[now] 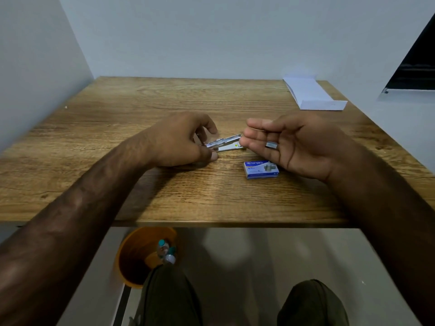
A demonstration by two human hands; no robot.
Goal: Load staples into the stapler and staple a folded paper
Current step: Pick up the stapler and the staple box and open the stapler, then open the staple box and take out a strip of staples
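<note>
- Small silver metal stapler (223, 145) lay open mid-surface, left hand (179, 140) in a closed grip on its rear.
- Right hand (294, 144), loosely open, cradled a grey staple strip (271, 144); next, seating it in the channel.

Matt wood-grain table (211, 191); shiny metal stapler (226, 143); glossy cardboard staple box (260, 169).

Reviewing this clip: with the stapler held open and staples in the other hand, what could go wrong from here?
1. The staple strip lies loosely on the right hand, not pinched; it may slip or break apart before it reaches the stapler.
2. The left hand grips only the stapler's rear end, so the open top might snap shut during loading.
3. The folded paper sits at the table's far right corner, an awkward reach later.
</note>
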